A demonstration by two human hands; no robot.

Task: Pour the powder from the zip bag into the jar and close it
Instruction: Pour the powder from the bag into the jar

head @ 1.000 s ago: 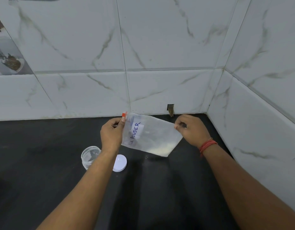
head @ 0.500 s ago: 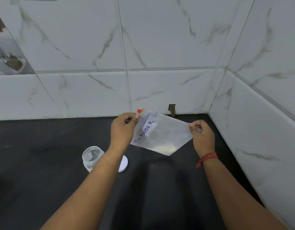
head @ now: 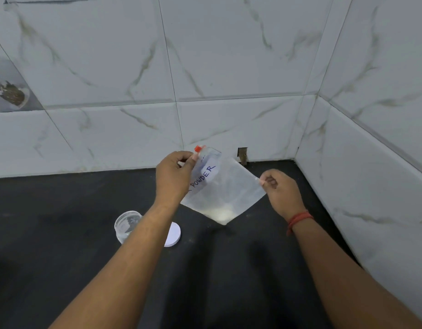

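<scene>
Both of your hands have carried the zip bag (head: 225, 186) a little up and toward the corner since a second ago, and the bag now hangs more steeply, one corner pointing down. Your left hand (head: 173, 178) pinches the top edge beside the red slider (head: 198, 148), and your right hand (head: 282, 191) pinches the far corner between thumb and fingertips, so the clear film stretches taut between them, held in the air above the counter.

White powder (head: 220, 213) has gathered in the lowest corner. A handwritten label (head: 204, 176) reads "POWDER". The open jar (head: 127, 225) stands on the counter below your left forearm, its white lid (head: 173, 235) lying just beside it and partly hidden by that arm.

Risks, as they look from here: the bag hangs well to the right of the jar, so opening it in this spot would likely spill powder on the counter. The jar is light and uncovered, and your forearm passes right over it, so a low sweep could knock it over. A sharp tug on the slider may puff out fine powder. Whether the zip is sealed cannot be told.

You work on a matte black countertop (head: 51, 245) in a corner of white marble-look wall tiles (head: 229, 55), with a small notch (head: 242, 156) at the base of the back wall.
</scene>
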